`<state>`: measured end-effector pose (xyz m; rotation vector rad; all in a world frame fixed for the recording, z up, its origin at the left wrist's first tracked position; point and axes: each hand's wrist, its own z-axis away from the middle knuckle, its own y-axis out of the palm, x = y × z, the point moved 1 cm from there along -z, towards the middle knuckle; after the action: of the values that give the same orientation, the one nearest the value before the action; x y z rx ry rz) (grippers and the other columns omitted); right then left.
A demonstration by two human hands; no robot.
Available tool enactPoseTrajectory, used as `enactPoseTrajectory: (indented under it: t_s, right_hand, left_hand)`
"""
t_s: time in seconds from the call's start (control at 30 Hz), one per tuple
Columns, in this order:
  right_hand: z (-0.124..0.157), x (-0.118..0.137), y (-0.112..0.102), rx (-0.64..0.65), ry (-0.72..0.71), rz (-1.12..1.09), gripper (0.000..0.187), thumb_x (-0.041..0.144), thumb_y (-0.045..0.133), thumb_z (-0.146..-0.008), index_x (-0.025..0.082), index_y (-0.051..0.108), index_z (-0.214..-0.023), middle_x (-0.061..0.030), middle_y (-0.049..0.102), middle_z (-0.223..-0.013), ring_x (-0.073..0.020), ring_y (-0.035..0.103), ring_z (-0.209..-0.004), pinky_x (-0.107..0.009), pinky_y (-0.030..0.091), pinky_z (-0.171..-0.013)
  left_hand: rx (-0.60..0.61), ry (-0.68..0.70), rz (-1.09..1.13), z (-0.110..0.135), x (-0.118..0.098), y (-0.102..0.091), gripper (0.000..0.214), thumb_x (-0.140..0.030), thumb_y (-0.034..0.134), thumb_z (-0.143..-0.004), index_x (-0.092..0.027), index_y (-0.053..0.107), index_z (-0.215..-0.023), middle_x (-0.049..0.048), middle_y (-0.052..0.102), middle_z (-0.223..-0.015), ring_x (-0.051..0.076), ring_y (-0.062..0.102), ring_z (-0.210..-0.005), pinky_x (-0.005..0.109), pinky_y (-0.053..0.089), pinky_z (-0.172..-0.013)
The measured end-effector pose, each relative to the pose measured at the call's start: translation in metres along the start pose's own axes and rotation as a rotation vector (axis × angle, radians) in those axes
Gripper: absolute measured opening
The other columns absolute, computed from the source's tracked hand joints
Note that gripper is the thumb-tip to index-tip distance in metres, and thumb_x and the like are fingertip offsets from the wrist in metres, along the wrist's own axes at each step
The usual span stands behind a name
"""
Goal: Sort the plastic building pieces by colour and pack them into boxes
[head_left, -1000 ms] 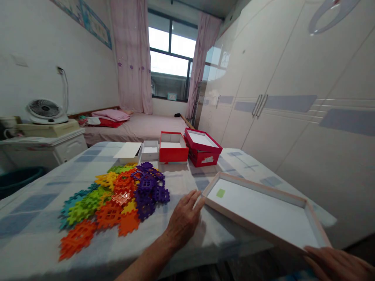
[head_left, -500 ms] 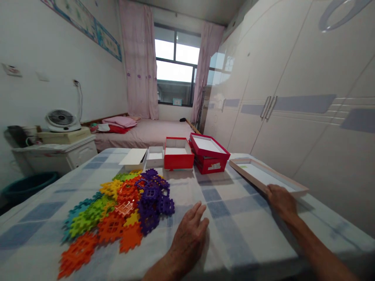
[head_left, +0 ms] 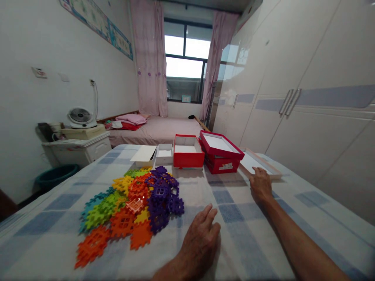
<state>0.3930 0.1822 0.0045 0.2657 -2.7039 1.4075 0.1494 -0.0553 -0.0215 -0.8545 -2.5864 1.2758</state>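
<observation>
- Tray [head_left: 254, 159] lay flat on the far right of the table [head_left: 234, 220], just beside the red boxes [head_left: 220, 157].
- Right hand [head_left: 260, 187] was loose, its fingertips [head_left: 254, 171] touching the tray's near edge and gripping nothing.
- Left hand [head_left: 202, 242] rested flat and empty on the table, near the pile of coloured tiles [head_left: 133, 201].
</observation>
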Motion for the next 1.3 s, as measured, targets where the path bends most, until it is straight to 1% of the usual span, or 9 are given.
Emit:
enactPoseTrajectory:
  t_s: [0.17,0.3,0.43,0.53,0.63,0.7,0.97,1.1,1.3]
  right_hand:
    - [0.026,0.001,0.009,0.004,0.094,-0.062,0.051,0.029,0.041,-0.085,0.006,0.046,-0.130,-0.0216,0.050,-0.126,-0.0324,0.044,-0.120,-0.042,0.039,-0.095]
    - [0.027,-0.001,0.013,0.013,0.040,-0.106,0.053,0.029,0.041,-0.081,0.002,0.050,-0.126,-0.0233,0.053,-0.120,-0.0338,0.047,-0.115,-0.044,0.040,-0.093]
    - [0.026,0.007,0.003,-0.019,0.036,-0.174,0.051,0.029,0.039,-0.080,0.006,0.055,-0.122,-0.0230,0.056,-0.115,-0.0341,0.049,-0.110,-0.044,0.043,-0.087]
    - [0.031,0.030,-0.010,-0.049,0.037,-0.280,0.046,0.031,0.039,-0.079,0.013,0.060,-0.116,-0.0184,0.060,-0.109,-0.0312,0.054,-0.101,-0.044,0.044,-0.084]
    - [0.041,0.069,-0.022,-0.036,-0.066,-0.476,0.042,0.034,0.042,-0.078,0.016,0.060,-0.112,-0.0136,0.061,-0.106,-0.0262,0.058,-0.090,-0.042,0.047,-0.080]
    - [0.050,0.099,-0.028,0.020,-0.179,-0.604,0.041,0.036,0.045,-0.079,0.016,0.058,-0.112,-0.0125,0.061,-0.105,-0.0251,0.059,-0.091,-0.040,0.049,-0.078]
    - [0.091,0.190,-0.033,0.326,-0.460,-0.789,0.039,0.037,0.049,-0.084,0.017,0.054,-0.118,-0.0125,0.056,-0.118,-0.0245,0.056,-0.105,-0.042,0.046,-0.091]
    - [0.111,0.207,-0.026,0.387,-0.509,-0.811,0.037,0.036,0.047,-0.088,0.017,0.054,-0.119,-0.0120,0.056,-0.118,-0.0240,0.053,-0.110,-0.042,0.042,-0.097]
    - [0.120,0.210,-0.026,0.442,-0.574,-0.865,0.040,0.038,0.044,-0.091,0.021,0.048,-0.128,-0.0105,0.054,-0.124,-0.0231,0.052,-0.114,-0.042,0.042,-0.099]
  left_hand:
    - [-0.007,0.003,0.049,0.003,-0.003,-0.022,0.022,-0.010,0.049,-0.081,-0.013,0.061,-0.099,0.0147,0.052,-0.134,0.026,0.035,-0.136,0.039,0.041,-0.107]
    - [-0.125,-0.108,-0.042,0.021,0.019,-0.076,0.027,-0.011,0.047,-0.084,-0.016,0.058,-0.108,0.0125,0.051,-0.135,0.023,0.034,-0.136,0.040,0.040,-0.107]
    - [-0.278,-0.442,-0.296,0.070,0.079,-0.138,0.033,-0.025,0.046,-0.090,-0.019,0.053,-0.122,0.0126,0.046,-0.139,0.025,0.035,-0.135,0.045,0.033,-0.111]
    - [-0.292,-0.806,-0.432,0.116,0.127,-0.163,0.050,-0.044,0.041,-0.090,-0.013,0.048,-0.129,0.0177,0.043,-0.141,0.031,0.035,-0.135,0.050,0.029,-0.111]
    - [-0.176,-1.104,-0.428,0.149,0.155,-0.162,0.068,-0.054,0.034,-0.089,-0.008,0.037,-0.139,0.0224,0.041,-0.142,0.035,0.034,-0.134,0.055,0.030,-0.108]
    - [-0.104,-1.158,-0.387,0.155,0.161,-0.152,0.075,-0.058,0.033,-0.088,-0.006,0.030,-0.142,0.0237,0.038,-0.144,0.036,0.032,-0.136,0.055,0.028,-0.109]
    - [-0.159,-0.998,-0.318,0.113,0.138,-0.124,0.082,-0.063,0.045,-0.082,-0.014,0.027,-0.145,0.0198,0.025,-0.152,0.034,0.023,-0.140,0.053,0.029,-0.109]
    - [-0.126,-0.973,-0.330,0.089,0.122,-0.116,0.079,-0.062,0.049,-0.081,-0.019,0.030,-0.144,0.0184,0.021,-0.153,0.033,0.024,-0.140,0.052,0.035,-0.104]
    - [-0.120,-0.764,-0.358,0.053,0.108,-0.098,0.075,-0.057,0.056,-0.079,-0.019,0.038,-0.140,0.0163,0.025,-0.153,0.034,0.024,-0.139,0.051,0.036,-0.103]
